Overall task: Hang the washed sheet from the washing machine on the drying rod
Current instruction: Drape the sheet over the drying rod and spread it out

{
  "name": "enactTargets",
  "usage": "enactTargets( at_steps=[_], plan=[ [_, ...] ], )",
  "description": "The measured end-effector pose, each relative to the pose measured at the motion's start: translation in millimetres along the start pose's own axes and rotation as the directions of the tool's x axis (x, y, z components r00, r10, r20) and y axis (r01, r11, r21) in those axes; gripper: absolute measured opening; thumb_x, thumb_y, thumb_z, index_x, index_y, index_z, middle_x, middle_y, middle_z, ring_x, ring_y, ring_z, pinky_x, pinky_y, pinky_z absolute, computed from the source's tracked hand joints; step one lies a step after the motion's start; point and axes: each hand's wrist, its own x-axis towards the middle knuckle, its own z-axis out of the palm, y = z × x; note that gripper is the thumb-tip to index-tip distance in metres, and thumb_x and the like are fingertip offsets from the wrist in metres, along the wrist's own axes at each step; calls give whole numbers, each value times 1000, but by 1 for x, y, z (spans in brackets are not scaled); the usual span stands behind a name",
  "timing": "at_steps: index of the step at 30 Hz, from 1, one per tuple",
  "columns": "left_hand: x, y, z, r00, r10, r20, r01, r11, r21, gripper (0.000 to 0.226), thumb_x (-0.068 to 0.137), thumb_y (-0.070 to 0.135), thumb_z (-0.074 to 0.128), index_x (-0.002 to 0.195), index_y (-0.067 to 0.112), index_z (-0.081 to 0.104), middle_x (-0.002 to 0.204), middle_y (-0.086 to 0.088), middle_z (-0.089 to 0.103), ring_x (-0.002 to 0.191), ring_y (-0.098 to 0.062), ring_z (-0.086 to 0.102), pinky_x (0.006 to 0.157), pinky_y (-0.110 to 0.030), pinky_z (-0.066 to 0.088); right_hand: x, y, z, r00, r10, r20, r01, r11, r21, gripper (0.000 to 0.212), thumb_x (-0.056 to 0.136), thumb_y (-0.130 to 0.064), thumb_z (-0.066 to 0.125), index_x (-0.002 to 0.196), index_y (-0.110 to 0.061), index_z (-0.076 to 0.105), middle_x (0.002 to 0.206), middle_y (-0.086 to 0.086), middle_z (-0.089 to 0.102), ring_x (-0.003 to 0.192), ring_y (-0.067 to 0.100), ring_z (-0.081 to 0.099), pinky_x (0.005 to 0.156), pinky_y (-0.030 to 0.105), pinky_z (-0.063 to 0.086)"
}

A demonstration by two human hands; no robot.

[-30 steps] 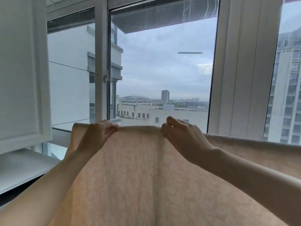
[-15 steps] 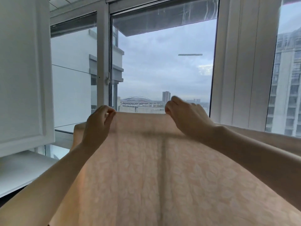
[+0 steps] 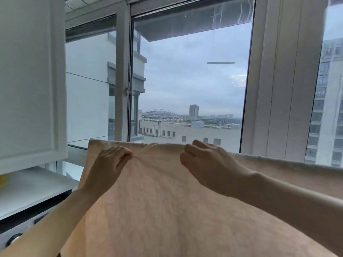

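Sheet (image 3: 167, 201), peach and faintly patterned, is spread wide in front of the window (image 3: 191, 80), its top edge draped along a line hidden beneath it. Near that edge, cloth is pinched by the left hand (image 3: 109, 164), puckering it, and gripped by the curled fingers of the right hand (image 3: 207, 164).

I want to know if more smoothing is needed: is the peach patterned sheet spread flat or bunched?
Mostly spread: the peach patterned sheet drapes broadly, with small wrinkles where the left hand pinches it.
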Motion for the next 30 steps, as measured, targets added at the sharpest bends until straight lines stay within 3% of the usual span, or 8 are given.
enactTargets(
  at_steps=[4,8,13,17,20,22,26,30],
  plan=[
    [9,9,6,1000,15,-2,-15,999,31,29,89,41,48,91,19,68,87,9,67,86,-10,58,85,-30,43,6,19,11,992,127,24,-126,992,-5,21,87,-20,62,107,-13,60,101,5,57,84,20,58,62,34,55],
    [17,2,13,1000,-26,-2,26,998,65,6,88,15,65,92,14,69,91,2,68,90,-19,60,86,-34,47,5,22,20,987,149,63,-149,989,4,27,82,-8,66,107,-14,58,100,4,54,77,17,58,54,31,55],
    [23,-21,19,974,-206,-98,203,978,-39,14,92,6,56,103,7,65,100,-2,61,91,-11,52,82,-12,37,7,16,21,987,157,11,-157,988,-3,22,78,-12,70,97,-15,60,93,2,57,72,16,58,51,27,52],
    [23,-64,22,957,-284,-55,285,959,12,21,94,10,54,111,10,65,106,-8,67,104,-26,54,89,-40,46,23,13,27,985,172,23,-171,985,-19,18,79,-20,67,94,-15,58,87,0,56,68,14,57,46,23,46],
    [24,-90,20,952,-304,-18,304,953,-18,24,95,14,54,115,9,65,109,-11,67,108,-32,56,91,-45,47,42,7,37,976,215,39,-215,977,-14,23,81,-21,66,100,-16,54,85,-2,54,62,13,55,43,23,43],
    [25,-108,20,956,-293,30,293,956,-15,31,96,31,52,117,12,63,112,-8,66,109,-28,56,93,-45,46,55,5,44,967,251,35,-250,968,-22,29,81,-25,66,106,-17,53,88,0,55,62,15,58,42,27,46],
    [24,-150,18,958,-264,112,268,963,-31,60,86,64,37,120,20,61,119,2,62,112,-18,54,98,-38,44,87,-4,67,951,308,39,-305,950,-61,17,90,-36,56,92,-19,57,88,-3,55,68,15,61,47,25,34],
    [34,-186,10,949,-281,146,311,912,-267,31,88,52,56,108,31,65,114,9,64,103,-11,61,81,-15,43,126,-29,94,948,301,103,-301,953,-9,22,97,-40,40,98,-20,51,85,-4,56,71,17,62,55,28,40]
  ],
)
